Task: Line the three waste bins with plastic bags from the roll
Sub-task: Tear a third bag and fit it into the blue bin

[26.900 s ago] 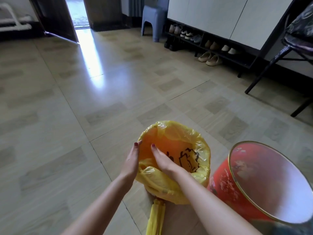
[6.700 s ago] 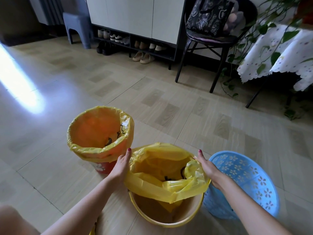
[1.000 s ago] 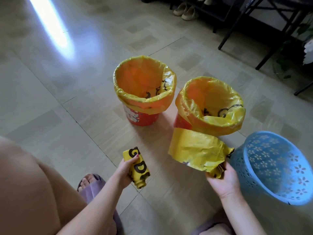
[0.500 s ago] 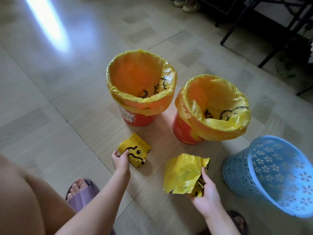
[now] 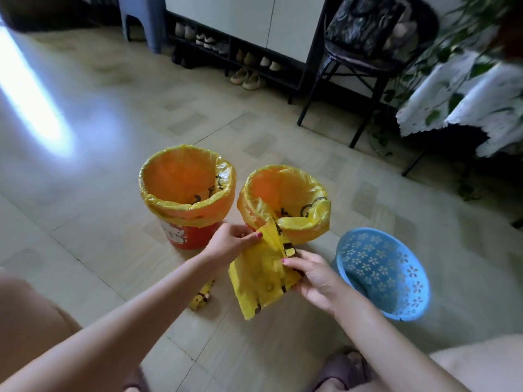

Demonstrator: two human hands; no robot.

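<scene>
Two red bins stand on the floor, each with a yellow bag folded over its rim: the left bin [image 5: 186,190] and the middle bin [image 5: 285,199]. To their right, a blue perforated bin [image 5: 382,273] holds no bag. In front of the middle bin I hold a loose yellow bag [image 5: 260,278] in the air. My left hand [image 5: 232,241] pinches its upper left edge and my right hand [image 5: 308,275] pinches its right side. The yellow roll [image 5: 202,297] lies on the floor under my left forearm, partly hidden.
A black chair [image 5: 365,60] with a dark bag stands at the back right beside a table with a white lace cloth [image 5: 467,100] and trailing plants. A shoe rack [image 5: 235,60] and a grey stool [image 5: 141,21] line the far wall. My slippered feet are at the bottom edge.
My left hand let go of the roll, which now lies on the floor, and rose to take the bag's edge. Both hands now hold the bag higher, in front of the middle bin.
</scene>
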